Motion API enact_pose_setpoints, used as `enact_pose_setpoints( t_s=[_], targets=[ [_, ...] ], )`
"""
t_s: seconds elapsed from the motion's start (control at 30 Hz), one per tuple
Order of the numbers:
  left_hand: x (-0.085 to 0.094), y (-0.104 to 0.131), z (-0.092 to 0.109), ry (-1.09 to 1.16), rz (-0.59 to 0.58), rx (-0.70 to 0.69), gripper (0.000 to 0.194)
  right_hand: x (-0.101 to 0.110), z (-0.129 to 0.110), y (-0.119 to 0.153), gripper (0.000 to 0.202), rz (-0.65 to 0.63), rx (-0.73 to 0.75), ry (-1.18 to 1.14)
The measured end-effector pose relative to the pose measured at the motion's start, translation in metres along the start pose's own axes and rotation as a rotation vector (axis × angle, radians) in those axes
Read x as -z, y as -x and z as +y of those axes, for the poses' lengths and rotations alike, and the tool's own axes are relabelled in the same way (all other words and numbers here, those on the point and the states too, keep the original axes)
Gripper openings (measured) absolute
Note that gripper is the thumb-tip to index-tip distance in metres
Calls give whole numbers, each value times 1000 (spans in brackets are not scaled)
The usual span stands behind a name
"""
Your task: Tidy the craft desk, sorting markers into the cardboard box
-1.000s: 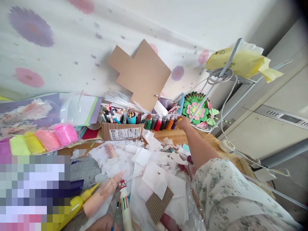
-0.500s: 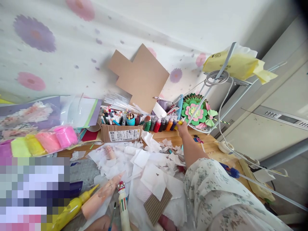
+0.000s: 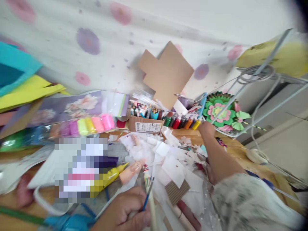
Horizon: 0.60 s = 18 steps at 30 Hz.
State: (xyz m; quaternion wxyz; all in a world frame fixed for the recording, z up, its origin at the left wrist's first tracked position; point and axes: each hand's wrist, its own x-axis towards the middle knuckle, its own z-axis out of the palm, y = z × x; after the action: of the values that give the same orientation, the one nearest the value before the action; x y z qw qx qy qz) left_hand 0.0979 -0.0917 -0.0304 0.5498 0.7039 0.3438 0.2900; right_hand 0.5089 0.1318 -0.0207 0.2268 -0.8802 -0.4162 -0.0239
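Low in the view, my left hand (image 3: 126, 208) is closed with a thin blue paintbrush (image 3: 147, 195) between thumb and fingers, its dark tip pointing up. Right beside that hand is a white multicolour pen (image 3: 147, 181) with a red-topped figure; whether the hand touches it I cannot tell. My right hand (image 3: 207, 129) reaches to the back right, at the end of a row of paint bottles. Nearest to it stands a yellow paint bottle (image 3: 196, 124). Its fingers are blurred and mostly hidden. A yellow squeeze bottle (image 3: 109, 178) and a peach-coloured roll (image 3: 130, 172) lie left of the pen.
White paper scraps (image 3: 166, 149) cover the table's middle, with a corrugated cardboard piece (image 3: 177, 192) among them. Behind stand a cardboard box (image 3: 145, 125) of pens and a brown cardboard sheet (image 3: 168, 75). Paper flowers (image 3: 218, 110) sit by a metal frame (image 3: 271, 54) at right.
The view has swung left, showing more of the left table and my left hand with the brush. The yellow paint bottle, earlier tilted in my right hand, now stands in the row beside it.
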Motion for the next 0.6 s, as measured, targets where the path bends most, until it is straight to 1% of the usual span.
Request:
enact_pose_setpoints(
  t_s=[0.07,0.1,0.13,0.17,0.2,0.23,0.27,0.3,0.33,0.4,0.47,0.5,0.57,0.6],
  targets=[
    [-2,2,7,38,-21,6,54,15,-9,25,25,76,71,9],
    [-3,2,10,59,-34,-4,58,21,-17,42,25,119,156,-24],
    [-5,3,13,80,-51,-19,61,26,-27,62,24,144,279,-85],
    [-6,3,16,96,-66,-34,62,30,-40,85,22,141,440,-171],
    [-7,4,17,105,-72,-43,62,32,-56,111,20,98,622,-277],
    [-8,4,18,108,-75,-48,62,34,-74,139,19,-14,821,-368],
    [-8,5,19,107,-75,-48,63,35,-95,167,19,-162,1002,-428],
    [-8,6,19,107,-71,-43,63,35,-116,195,19,-321,1148,-456],
    [-8,7,19,107,-67,-38,63,33,-137,222,20,-446,1253,-454],
    [-6,7,19,106,-61,-43,63,28,-174,267,27,-557,1432,-357],
    [-5,7,19,103,-54,-73,64,21,-202,299,28,-608,1491,-142],
    [-4,6,19,97,-50,-88,64,17,-212,309,29,-619,1496,-36],
    [-4,5,18,83,-48,-102,65,10,-220,316,29,-629,1465,78],
    [-4,5,17,73,-53,-96,65,8,-219,313,30,-632,1442,59]
  ],
)
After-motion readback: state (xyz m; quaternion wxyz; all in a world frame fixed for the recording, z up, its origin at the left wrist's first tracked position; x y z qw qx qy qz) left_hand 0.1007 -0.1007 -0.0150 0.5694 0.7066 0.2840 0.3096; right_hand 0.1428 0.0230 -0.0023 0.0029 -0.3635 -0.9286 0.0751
